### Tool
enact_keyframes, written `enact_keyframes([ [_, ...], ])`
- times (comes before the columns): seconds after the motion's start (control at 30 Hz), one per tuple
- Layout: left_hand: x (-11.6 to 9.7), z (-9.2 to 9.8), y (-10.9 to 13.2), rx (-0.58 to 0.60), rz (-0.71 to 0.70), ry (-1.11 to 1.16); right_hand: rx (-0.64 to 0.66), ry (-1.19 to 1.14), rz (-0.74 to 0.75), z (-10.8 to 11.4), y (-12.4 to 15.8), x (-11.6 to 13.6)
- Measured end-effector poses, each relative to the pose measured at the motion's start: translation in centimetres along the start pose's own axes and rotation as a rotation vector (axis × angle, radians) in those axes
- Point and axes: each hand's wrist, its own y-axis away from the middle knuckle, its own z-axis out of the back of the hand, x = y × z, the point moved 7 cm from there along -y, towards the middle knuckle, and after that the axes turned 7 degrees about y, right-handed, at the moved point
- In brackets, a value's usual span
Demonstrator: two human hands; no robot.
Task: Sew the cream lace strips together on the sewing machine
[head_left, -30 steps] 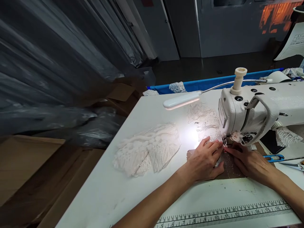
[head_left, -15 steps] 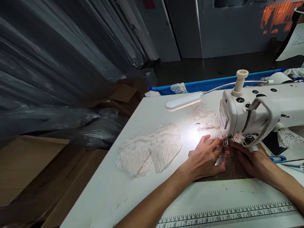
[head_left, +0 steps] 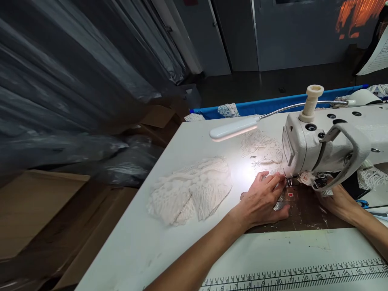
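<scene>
My left hand (head_left: pixel 265 200) lies on the brown bed plate (head_left: pixel 309 214) of a white sewing machine (head_left: pixel 303 141). Its fingers stretch toward the presser foot (head_left: pixel 289 182), with the thumb apart. Under its palm shows a little shiny patterned material (head_left: pixel 279 202); most of what lies there is covered. My right hand (head_left: pixel 338 200) is to the right of the needle area, partly behind the machine head and its knee-shaped guard, so its fingers are hidden. A pale fabric flower (head_left: pixel 306 178) hangs beside the presser foot.
Cream lace pieces (head_left: pixel 194 190) lie on the white table (head_left: pixel 145 250), and more lace (head_left: pixel 262 147) lies behind my left hand. A lamp (head_left: pixel 233 128) on a bendy arm hangs above. Blue-handled snips (head_left: pixel 362 204) lie at right. Cardboard boxes (head_left: pixel 39 214) stand at left.
My right hand has drawn back to the right, away from the presser foot, baring more of the bed plate. My left hand stays nearly in place. The view has shifted slightly.
</scene>
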Motion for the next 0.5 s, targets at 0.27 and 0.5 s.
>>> enact_keyframes([
  [0.27, 0.2, 0.2, -0.2, 0.04, 0.032, 0.034, -0.047, 0.072, 0.004, 0.7, 0.7, 0.7],
  [0.5, 1.1, 0.1, -0.2, 0.142, 0.177, 0.046, -0.049, -0.027, -0.021, 1.6, 0.3, 1.4],
])
